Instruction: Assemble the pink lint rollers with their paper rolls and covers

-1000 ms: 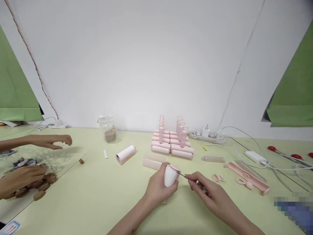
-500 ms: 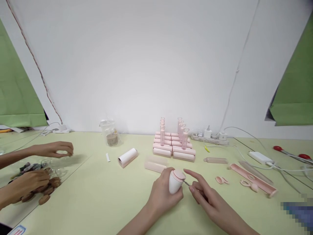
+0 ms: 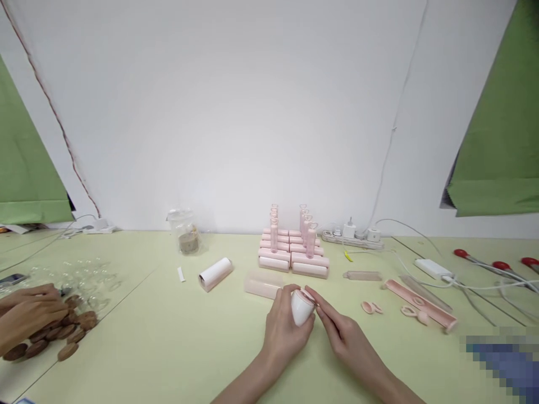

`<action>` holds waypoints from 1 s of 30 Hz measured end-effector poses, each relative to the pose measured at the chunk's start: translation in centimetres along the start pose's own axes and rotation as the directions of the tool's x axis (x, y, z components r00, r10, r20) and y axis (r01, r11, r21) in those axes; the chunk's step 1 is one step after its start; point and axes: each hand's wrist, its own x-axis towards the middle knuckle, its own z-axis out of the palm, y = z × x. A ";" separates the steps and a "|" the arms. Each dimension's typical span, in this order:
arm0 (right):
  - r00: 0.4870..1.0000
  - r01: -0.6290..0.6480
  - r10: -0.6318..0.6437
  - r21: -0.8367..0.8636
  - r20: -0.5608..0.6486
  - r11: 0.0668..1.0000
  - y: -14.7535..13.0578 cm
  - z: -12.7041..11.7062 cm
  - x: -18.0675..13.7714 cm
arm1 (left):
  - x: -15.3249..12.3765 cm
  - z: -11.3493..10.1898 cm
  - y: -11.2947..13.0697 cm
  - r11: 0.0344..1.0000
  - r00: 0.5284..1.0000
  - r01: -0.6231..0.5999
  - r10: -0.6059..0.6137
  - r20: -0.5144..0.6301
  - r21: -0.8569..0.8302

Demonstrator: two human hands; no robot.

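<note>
My left hand is wrapped round a white roll with a pink end cap, held tilted above the table. My right hand is closed, its fingertips pressed at the cap's rim. The thin metal tool that showed between its fingers a moment ago is now mostly hidden there. Just behind my left hand lies a translucent pink cover. To the right of my hands are a small pink fitting, a pink ring-ended part and a long pink trough.
Several pink rollers stand in rows at the back, near a power strip. Another white roll and a plastic bag lie left. A co-worker's hands are over brown oval pieces. Cables and a white adapter lie right.
My right hand's fingers have closed in against the end cap, and its index finger now touches the rim. The co-worker's raised hand has come down to the brown pieces. The view shifted slightly.
</note>
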 end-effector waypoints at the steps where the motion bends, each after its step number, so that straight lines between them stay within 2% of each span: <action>1: 1.000 -0.014 0.014 0.008 -0.010 1.000 0.2 -0.1 0.2 | 0.2 0.3 0.2 1.000 1.000 0.016 -0.016 -0.013 -0.013; 6: 0.995 -0.072 0.074 0.029 -0.071 0.997 1.3 -0.9 0.9 | 1.6 1.3 0.5 0.999 0.998 0.048 -0.048 -0.031 -0.013; 12: 0.996 -0.038 0.037 -0.011 -0.084 0.999 1.7 -1.1 1.0 | 1.5 1.9 0.2 0.999 0.997 0.015 -0.018 -0.071 -0.044; 18: 0.998 -0.005 0.002 -0.047 -0.065 0.999 0.8 -1.2 0.8 | 0.8 1.9 0.4 0.984 0.983 0.155 -0.163 -0.088 -0.087; 21: 0.998 0.005 -0.008 -0.045 -0.057 0.999 0.6 -1.2 0.7 | 0.5 1.9 0.4 0.981 0.979 0.173 -0.181 -0.091 -0.090; 23: 0.998 0.002 -0.005 -0.042 -0.065 0.999 0.5 -1.2 0.7 | 0.6 2.0 0.3 0.990 0.983 0.136 -0.140 -0.116 -0.044; 25: 0.997 -0.013 0.011 -0.030 -0.083 0.999 0.5 -1.2 0.7 | 0.8 2.1 0.0 0.996 0.987 0.058 -0.047 -0.156 0.072; 28: 0.992 -0.078 0.079 0.013 -0.094 0.997 0.6 -1.0 0.9 | 1.3 2.5 -0.6 0.959 0.978 -0.045 0.099 -0.186 0.278; 30: 0.988 -0.130 0.134 0.055 -0.074 0.990 0.7 -0.9 1.0 | 1.4 2.7 -1.1 0.930 0.970 -0.088 0.162 -0.183 0.356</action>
